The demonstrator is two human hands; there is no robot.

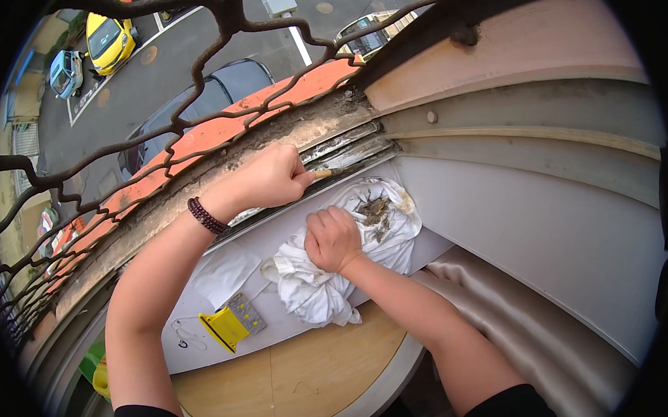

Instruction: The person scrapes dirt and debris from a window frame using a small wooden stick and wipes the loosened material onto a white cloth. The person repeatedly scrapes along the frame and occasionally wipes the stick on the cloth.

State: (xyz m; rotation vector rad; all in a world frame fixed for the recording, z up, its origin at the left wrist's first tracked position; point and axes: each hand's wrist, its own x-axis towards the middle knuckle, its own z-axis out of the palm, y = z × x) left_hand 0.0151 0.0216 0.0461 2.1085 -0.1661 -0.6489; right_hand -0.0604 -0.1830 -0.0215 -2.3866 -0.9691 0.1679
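Note:
My left hand (274,175), with a dark beaded bracelet at its wrist, is closed around the light wooden handle (322,174) of a small tool, seemingly a brush. Its dark tip lies in the grimy metal window track (354,151). Below it, my right hand (332,239) rests with curled fingers on a crumpled white cloth (315,296), gripping or pressing it on the white sill (189,354). Brown dirt and debris (374,211) sit on the cloth, just beyond those fingers. A yellow cleaning tool (227,328) with a grey pad (246,313) lies to the left.
A rusty metal grille (179,126) spans the opening above a parking area with vehicles. White paper or cloth (225,272) and a thin cord (191,337) lie on the sill. A wooden tabletop (308,383) adjoins it. A satin curtain (472,292) hangs at right.

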